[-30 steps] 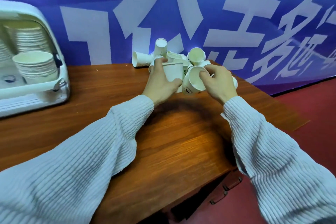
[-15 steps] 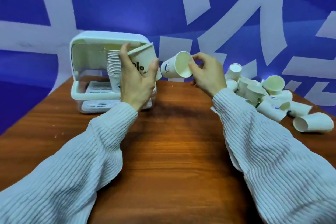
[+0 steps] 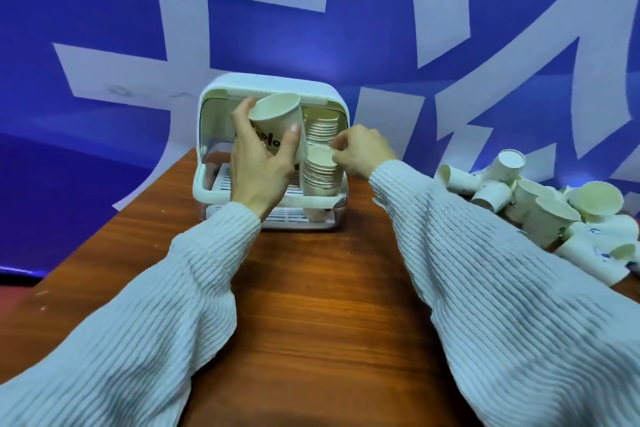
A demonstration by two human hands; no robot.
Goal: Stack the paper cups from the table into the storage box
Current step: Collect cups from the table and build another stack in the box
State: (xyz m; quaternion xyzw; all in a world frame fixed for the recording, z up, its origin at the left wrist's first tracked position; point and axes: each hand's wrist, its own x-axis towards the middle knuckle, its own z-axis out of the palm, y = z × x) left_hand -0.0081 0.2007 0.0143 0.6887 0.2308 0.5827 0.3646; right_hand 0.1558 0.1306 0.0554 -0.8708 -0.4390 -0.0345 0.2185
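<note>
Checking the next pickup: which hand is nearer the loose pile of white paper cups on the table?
Right. The right hand is between pile and left hand, which holds a cup farther left.

The black lettering on the cream paper cup is mostly covered by the left hand, only "olo" or so peeks out. That hand and cup also block most of the open front of the white plastic storage box, so the left half of the inside can't be seen. The right hand has its fingertips at the top of the front stack of paper cups, can't tell if it's pinching a cup. The loose pile of white paper cups gets cut off by the right edge; small blue prints on them are unreadable
</note>
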